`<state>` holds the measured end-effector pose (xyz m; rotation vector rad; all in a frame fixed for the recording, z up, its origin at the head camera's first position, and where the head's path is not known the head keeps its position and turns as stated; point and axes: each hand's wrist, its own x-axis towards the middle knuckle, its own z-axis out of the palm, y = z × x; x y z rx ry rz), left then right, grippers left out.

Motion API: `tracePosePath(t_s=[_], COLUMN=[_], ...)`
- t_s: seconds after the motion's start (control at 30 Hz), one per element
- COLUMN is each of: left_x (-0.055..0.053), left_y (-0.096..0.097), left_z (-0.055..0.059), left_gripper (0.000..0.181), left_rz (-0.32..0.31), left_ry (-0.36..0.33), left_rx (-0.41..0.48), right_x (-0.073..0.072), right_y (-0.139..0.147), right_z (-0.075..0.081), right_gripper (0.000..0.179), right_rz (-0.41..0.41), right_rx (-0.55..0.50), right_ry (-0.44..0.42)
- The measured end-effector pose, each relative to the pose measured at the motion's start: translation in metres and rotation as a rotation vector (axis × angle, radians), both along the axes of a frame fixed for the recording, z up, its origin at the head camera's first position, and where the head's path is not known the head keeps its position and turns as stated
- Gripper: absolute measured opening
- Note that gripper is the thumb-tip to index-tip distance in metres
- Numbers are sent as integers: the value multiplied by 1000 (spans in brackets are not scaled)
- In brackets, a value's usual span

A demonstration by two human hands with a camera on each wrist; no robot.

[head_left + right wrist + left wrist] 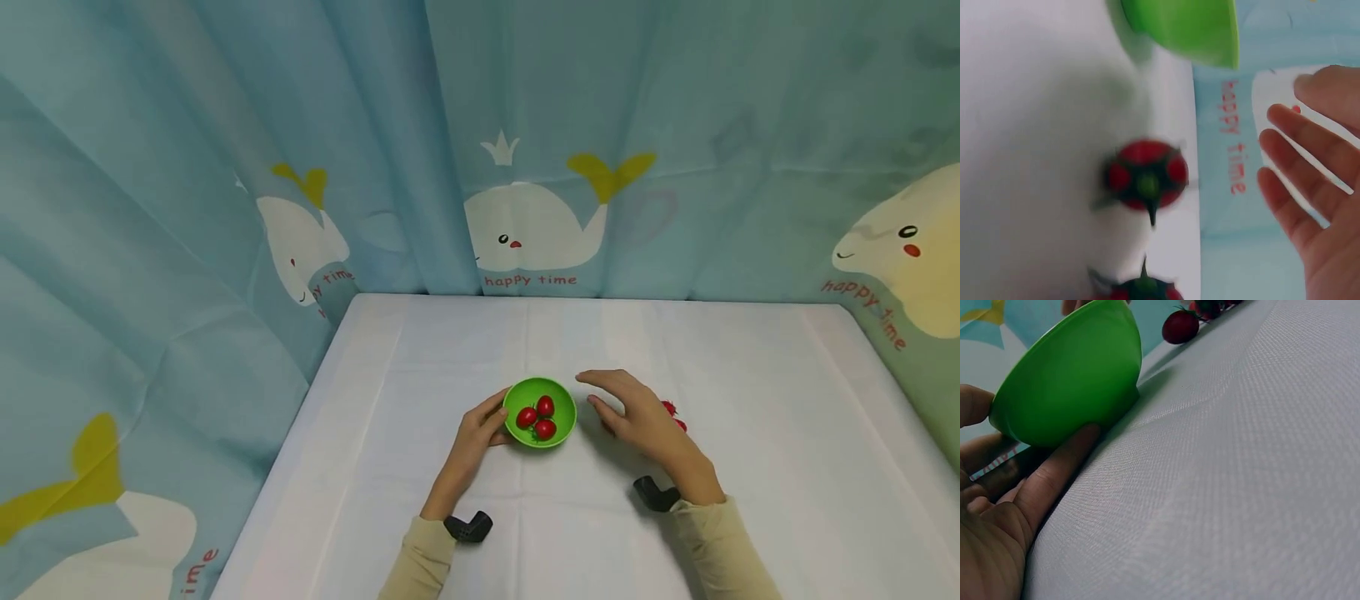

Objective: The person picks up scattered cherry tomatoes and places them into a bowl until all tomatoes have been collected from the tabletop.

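Observation:
A small green bowl (567,432) stands on the white-covered table with three red cherry tomatoes (545,406) inside. My left hand (470,435) holds the bowl from its left side; in the left wrist view, fingers (1054,478) lie against the bowl's outer wall and rim. Just right of the bowl, my right hand (637,417) hovers with its fingers spread and nothing in them. More cherry tomatoes (680,424) lie on the cloth beyond the right hand, which partly hides them. In the right wrist view a cherry tomato (1147,175) with green leaves lies near the bowl.
A white cloth (420,333) covers the table. Blue curtains (390,125) printed with whales hang behind it and along its sides. A black wrist device (468,527) is strapped to the left wrist, another black device (656,494) to the right.

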<state>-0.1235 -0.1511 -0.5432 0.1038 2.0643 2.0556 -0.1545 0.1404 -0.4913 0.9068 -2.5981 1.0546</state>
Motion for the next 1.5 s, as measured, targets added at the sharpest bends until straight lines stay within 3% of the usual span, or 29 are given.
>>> tracePosePath(t_s=[0.1,0.23,0.4,0.67,0.87,1.17,1.5], left_x=[-3,-6,-2,2,1,0,0], left_y=[1,2,2,2,2,1,1], left_z=[1,2,-1,-3,-1,-4,-2], left_gripper=[51,52,52,51,51,51,50], left_rz=[3,8,9,5,-3,5,12], left_ry=[7,27,-3,3,9,5,-1], left_rx=[-4,-5,-9,-4,-1,-3,-24], right_x=[-4,-10,-9,-5,-4,-5,-5], right_y=[11,26,42,55,59,61,67], right_z=[2,4,0,-5,-3,-3,-2], right_gripper=[46,52,62,70,67,41,35], right_rz=[-12,-46,-86,-124,-121,-109,-100], right_rx=[17,52,119,256,264,266,238], right_ry=[-20,-109,-221,-267,-356,-344,-341])
